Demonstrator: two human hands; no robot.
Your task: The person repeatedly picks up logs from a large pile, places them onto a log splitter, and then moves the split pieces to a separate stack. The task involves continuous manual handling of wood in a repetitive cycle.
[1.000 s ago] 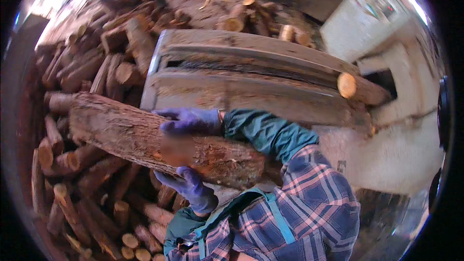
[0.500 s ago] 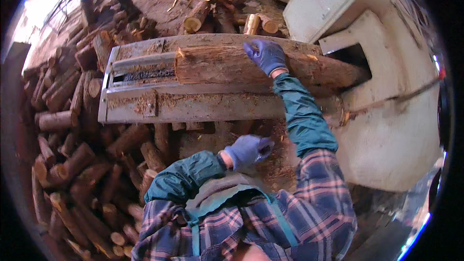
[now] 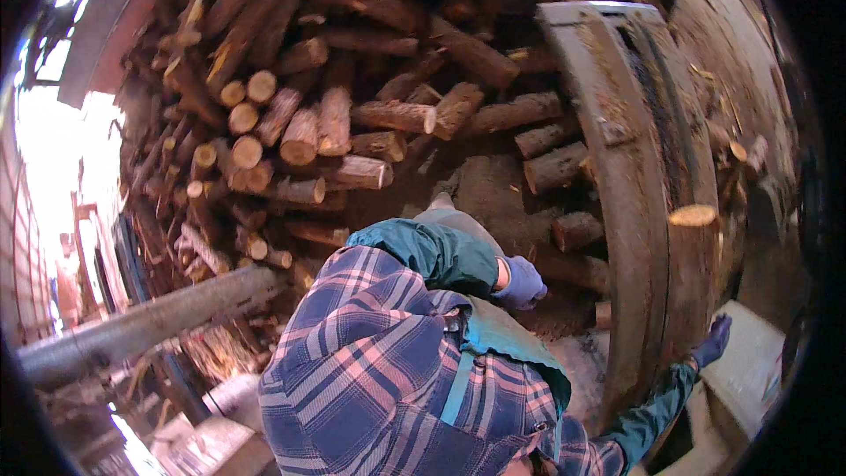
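Observation:
A thick bark-covered log (image 3: 692, 286) lies lengthwise on the long metal machine bed (image 3: 630, 167), its pale sawn end facing the far side. My right hand (image 3: 712, 340), in a blue-purple glove, is beside the log at the lower right. Its fingers are stretched out and nothing shows in them; whether it touches the bark I cannot tell. My left hand (image 3: 524, 284), also gloved, hangs in front of my body, left of the bed. Its fingers are curled together, with nothing visible in them. Green sleeve covers wrap both forearms.
A large pile of cut logs (image 3: 335, 119) fills the far left and middle. A few more logs (image 3: 577, 231) lie beside the bed. At the lower left runs a thick metal pipe (image 3: 150, 317). A pale machine housing (image 3: 749, 370) stands at the lower right.
The view has swung left, so the bed now runs along the right side and the log pile fills the middle. My right hand has gone from atop the log to its side.

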